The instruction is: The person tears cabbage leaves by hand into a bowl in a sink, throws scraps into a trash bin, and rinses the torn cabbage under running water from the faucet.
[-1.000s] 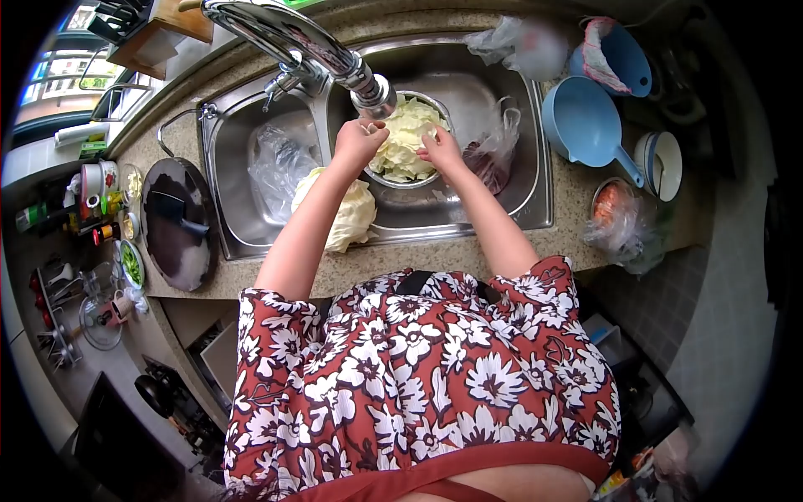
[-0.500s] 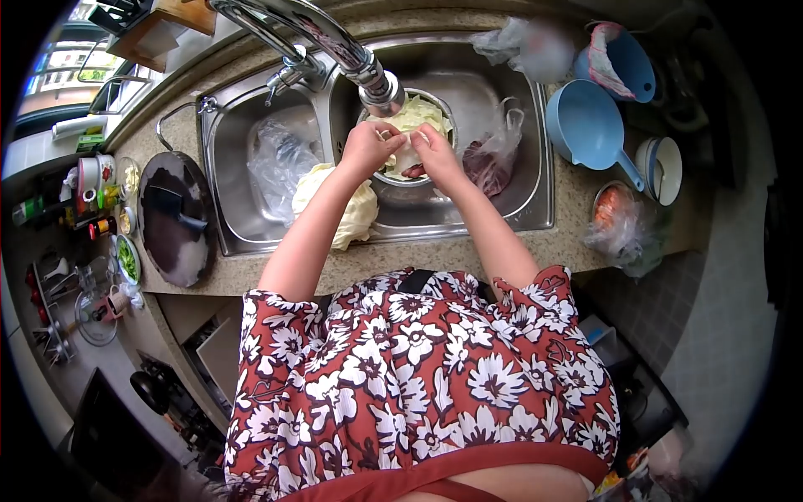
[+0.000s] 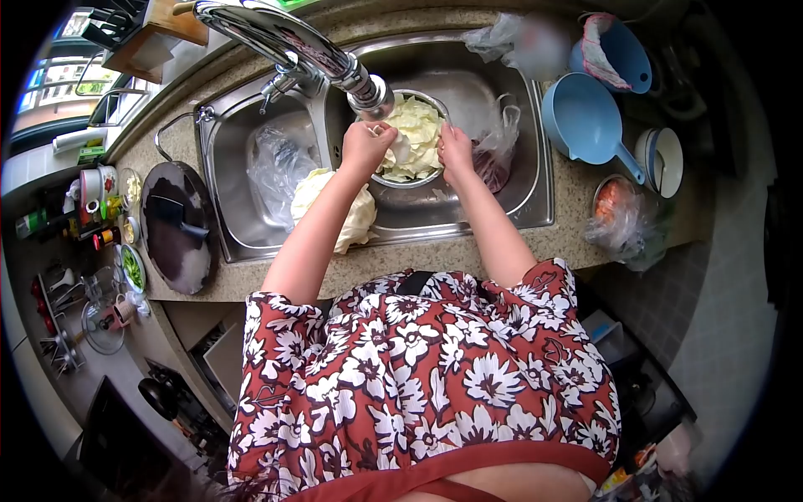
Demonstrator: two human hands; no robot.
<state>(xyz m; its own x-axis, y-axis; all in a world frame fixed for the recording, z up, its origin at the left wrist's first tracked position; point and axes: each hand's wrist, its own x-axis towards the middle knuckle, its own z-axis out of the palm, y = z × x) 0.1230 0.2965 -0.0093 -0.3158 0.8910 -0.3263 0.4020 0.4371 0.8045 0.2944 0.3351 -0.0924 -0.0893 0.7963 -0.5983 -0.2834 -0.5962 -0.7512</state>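
Torn pale cabbage leaves fill a round metal bowl in the right sink basin. Over the bowl's left side, my left hand is closed in a pinch on a whitish piece of cabbage leaf. At the right rim, my right hand has its fingers curled shut; what lies between them is hidden. The rest of the cabbage head sits on the front edge of the sink, by my left forearm. Directly above the bowl's left edge hangs the faucet spout.
Clear plastic bags lie in the left basin. A bag of dark red food rests right of the bowl. On the right counter stand a blue ladle-shaped strainer and a bagged orange food. A dark round board lies left.
My hands have drawn apart; the right one moved to the bowl's right rim, uncovering the leaves. The left stays over the bowl's left side.
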